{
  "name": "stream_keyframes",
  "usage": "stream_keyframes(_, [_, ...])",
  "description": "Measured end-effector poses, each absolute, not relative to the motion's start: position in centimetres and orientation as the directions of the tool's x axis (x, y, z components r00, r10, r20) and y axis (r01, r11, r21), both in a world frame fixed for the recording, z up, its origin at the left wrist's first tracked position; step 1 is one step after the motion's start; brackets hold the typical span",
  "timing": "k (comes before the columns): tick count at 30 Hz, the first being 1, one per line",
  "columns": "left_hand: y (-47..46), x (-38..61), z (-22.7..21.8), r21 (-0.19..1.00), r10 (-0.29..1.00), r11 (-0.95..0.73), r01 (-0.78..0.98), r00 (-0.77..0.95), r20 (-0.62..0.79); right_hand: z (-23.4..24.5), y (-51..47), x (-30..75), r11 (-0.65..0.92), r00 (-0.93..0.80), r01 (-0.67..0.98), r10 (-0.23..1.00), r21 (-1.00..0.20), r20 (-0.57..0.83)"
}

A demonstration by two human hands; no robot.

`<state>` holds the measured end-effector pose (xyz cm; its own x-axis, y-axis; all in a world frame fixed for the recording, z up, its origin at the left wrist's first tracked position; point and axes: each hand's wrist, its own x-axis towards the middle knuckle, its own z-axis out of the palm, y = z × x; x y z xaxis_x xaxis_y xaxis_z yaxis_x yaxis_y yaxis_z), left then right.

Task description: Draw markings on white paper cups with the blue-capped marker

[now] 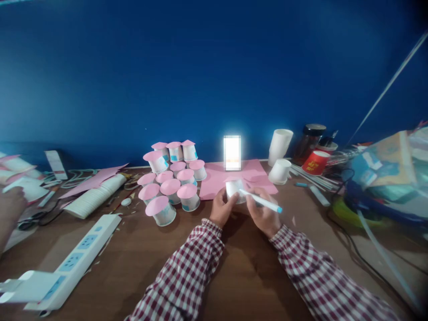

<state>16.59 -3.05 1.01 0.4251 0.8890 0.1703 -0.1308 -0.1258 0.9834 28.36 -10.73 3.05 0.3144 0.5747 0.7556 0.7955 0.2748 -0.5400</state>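
My left hand (pixel 221 208) is closed around a small white paper cup (pixel 234 187), held just above the brown table (pixel 140 263). My right hand (pixel 263 214) grips a white marker with a blue cap (pixel 262 202), its tip end against the cup. Both hands hover at the front edge of a pink paper sheet (pixel 214 178). To the left stands a stacked group of several white cups with pink paper lids (pixel 172 180).
A white power strip (pixel 72 261) lies front left. A sleeve of stacked white cups (pixel 93 198) and pink paper lie left. White cups (pixel 280 147), a red cup (pixel 316 162), a dark jar (pixel 309 140) and a bright phone screen (pixel 232 153) stand behind. Another person's hand (pixel 10 209) shows far left. Cables and clutter fill the right.
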Motion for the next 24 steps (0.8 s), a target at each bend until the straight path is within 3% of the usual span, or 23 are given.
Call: stream_keyframes(24, [-2.81, 16.57, 0.96, 0.992, 0.899, -0.093, -0.090, 0.420, 0.122, 2.74, -10.58, 28.38, 0.301, 0.223, 0.843, 0.561, -0.447, 0.797])
